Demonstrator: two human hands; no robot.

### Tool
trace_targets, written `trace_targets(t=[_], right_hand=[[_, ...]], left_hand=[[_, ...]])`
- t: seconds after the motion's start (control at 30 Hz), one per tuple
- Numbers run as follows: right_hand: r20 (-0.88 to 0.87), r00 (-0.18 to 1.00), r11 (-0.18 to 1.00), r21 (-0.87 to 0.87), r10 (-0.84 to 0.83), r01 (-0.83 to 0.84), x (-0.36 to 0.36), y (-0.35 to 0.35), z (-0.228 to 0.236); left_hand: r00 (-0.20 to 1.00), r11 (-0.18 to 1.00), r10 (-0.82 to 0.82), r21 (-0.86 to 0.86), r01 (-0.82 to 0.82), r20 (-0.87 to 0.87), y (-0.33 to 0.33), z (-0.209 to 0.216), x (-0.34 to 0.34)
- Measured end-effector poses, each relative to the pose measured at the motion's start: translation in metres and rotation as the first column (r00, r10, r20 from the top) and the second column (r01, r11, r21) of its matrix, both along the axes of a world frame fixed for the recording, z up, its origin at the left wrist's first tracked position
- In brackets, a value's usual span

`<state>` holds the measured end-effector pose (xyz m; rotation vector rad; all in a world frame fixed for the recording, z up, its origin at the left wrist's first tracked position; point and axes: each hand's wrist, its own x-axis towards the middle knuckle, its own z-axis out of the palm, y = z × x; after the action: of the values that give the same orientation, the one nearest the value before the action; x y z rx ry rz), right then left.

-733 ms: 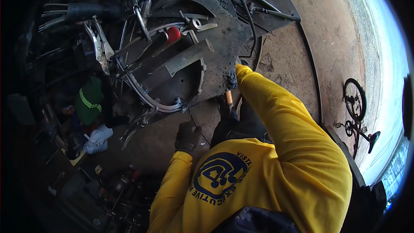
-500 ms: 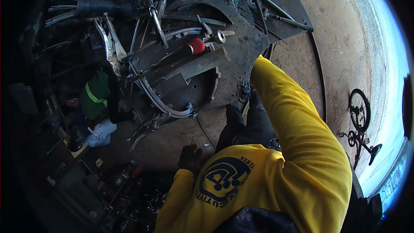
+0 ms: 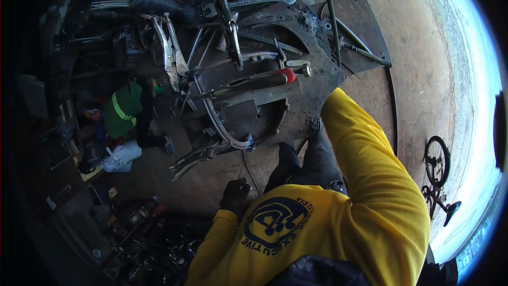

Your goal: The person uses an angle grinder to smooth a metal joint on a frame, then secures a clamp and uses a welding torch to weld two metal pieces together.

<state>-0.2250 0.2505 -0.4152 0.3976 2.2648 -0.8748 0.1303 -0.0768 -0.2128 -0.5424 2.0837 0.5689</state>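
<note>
My left hand [image 3: 234,195], dark against the floor, is held low beside my body in a yellow sleeve. Its fingers are curled closed, and a thin rod [image 3: 241,171] sticks up from them. My right arm [image 3: 370,148] reaches forward to the edge of a dark metal plate [image 3: 317,95]; its hand is out of sight. On the plate lies a curved metal frame [image 3: 211,114], gripped by locking pliers [image 3: 170,47] at its far left and more locking pliers [image 3: 193,160] at its near edge. A long tool with a red end [image 3: 288,76] lies across the frame.
A large wrench [image 3: 264,0] and a dark tube of thin rods [image 3: 164,4] lie farther back. A person in green [image 3: 123,110] is low at the left. Metal parts [image 3: 174,251] clutter the lower left; a bicycle [image 3: 436,175] stands at the right.
My view has shifted, so the plate, frame and tools now sit farther right and mostly lower. My left hand stays closed beside my body, and the thin rod tilts slightly more to the right.
</note>
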Motion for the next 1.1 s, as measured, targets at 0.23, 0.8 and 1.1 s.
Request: trace_targets(t=[0.23, 0.8, 1.1], right_hand=[[-0.011, 0.997, 0.996, 0.042, 0.073, -0.073, 0.017, -0.001, 0.011], [-0.037, 0.993, 0.990, 0.087, -0.113, 0.116, 0.145, 0.084, 0.077], [-0.403, 0.729, 0.792, -0.526, -0.553, 0.310, 0.163, 0.100, 0.147]], left_hand=[[0.990, 0.987, 0.137, 0.078, -0.138, 0.025, -0.030, -0.030, 0.018], [0.381, 0.425, 0.903, 0.285, -0.859, -0.199, -0.079, 0.115, 0.014], [0.031, 0.426, 0.862, 0.690, -0.585, -0.506, -0.158, 0.210, -0.029]])
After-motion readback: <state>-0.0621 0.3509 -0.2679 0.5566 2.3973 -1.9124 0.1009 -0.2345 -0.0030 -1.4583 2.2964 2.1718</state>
